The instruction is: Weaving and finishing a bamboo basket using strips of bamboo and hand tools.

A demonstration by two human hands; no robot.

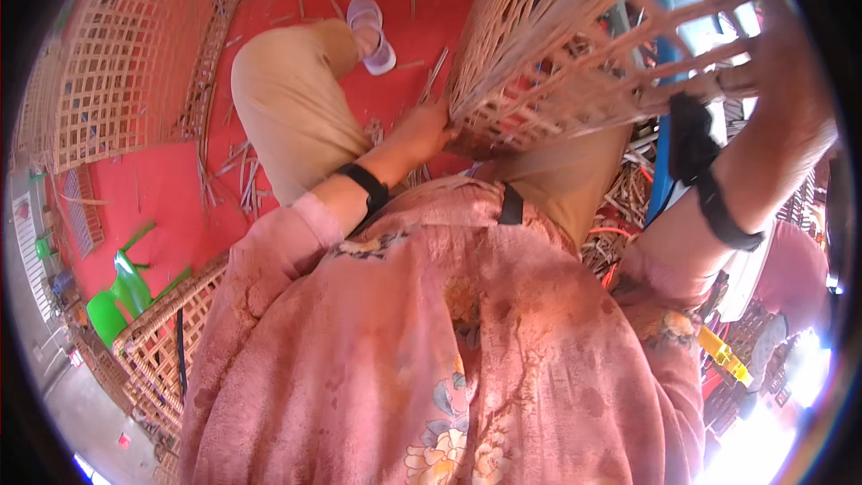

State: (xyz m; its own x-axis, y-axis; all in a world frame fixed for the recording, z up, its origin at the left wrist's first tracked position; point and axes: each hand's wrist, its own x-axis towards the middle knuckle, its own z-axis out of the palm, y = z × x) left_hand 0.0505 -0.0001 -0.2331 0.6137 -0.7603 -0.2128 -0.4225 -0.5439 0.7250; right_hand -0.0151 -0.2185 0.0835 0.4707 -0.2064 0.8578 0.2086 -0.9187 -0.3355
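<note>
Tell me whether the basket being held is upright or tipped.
Tipped: the basket rests on the lap, left hand at its rim, right hand on its side.

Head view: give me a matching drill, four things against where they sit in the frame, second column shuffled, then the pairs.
Things:
1. basket in the hands
2. green plastic chair
3. shoe
4. flat woven panel

Places:
A. top centre, on the red floor
B. upper left, lying on the floor
C. upper right, with the left hand at its lower rim and the right hand at its far side
D. lower left edge

Pairs: 1-C, 2-D, 3-A, 4-B
</note>
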